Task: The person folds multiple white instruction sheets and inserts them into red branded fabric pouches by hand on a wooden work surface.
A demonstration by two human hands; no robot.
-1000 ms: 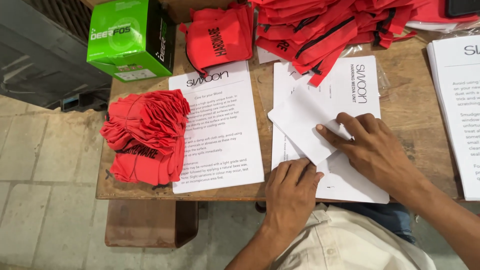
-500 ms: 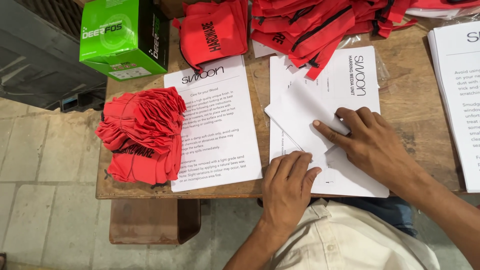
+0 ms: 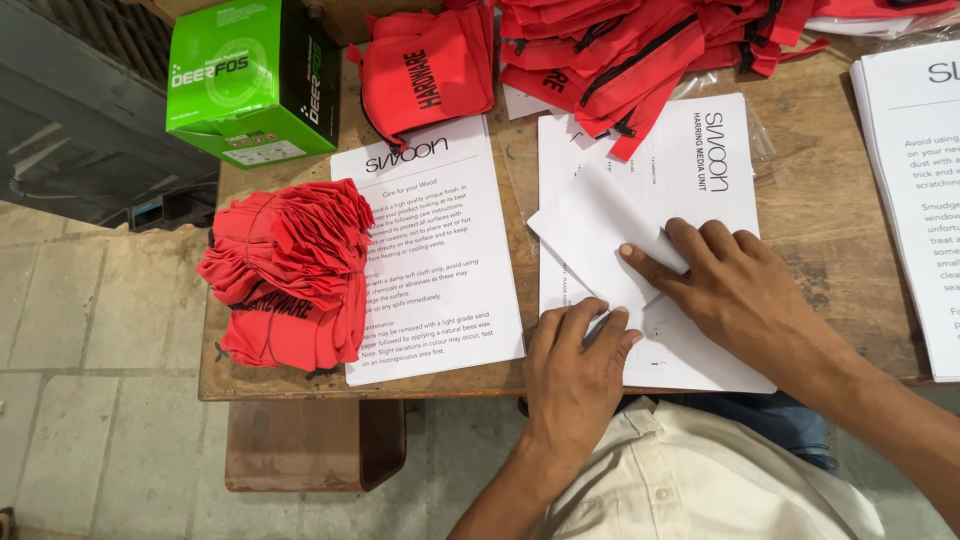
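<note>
A folded white paper sheet [image 3: 600, 235] lies on top of a stack of white printed sheets [image 3: 700, 150] on the wooden table [image 3: 830, 210]. My right hand [image 3: 735, 285] lies flat on the folded sheet's right part, fingers pointing left. My left hand [image 3: 575, 365] presses down on the sheet's lower corner near the table's front edge, fingers spread. Neither hand lifts the paper; both press it against the stack.
A printed care sheet [image 3: 430, 250] lies left of the stack. A bundle of red fabric pouches [image 3: 290, 270] sits at the table's left edge. A green box [image 3: 250, 75], one red pouch [image 3: 425, 70] and a heap of red pouches [image 3: 650, 45] stand behind. More printed sheets [image 3: 915, 190] lie at the right.
Both hands stay pressed on the folded sheet; the left hand has slid slightly up onto its lower corner. The view has shifted a little.
</note>
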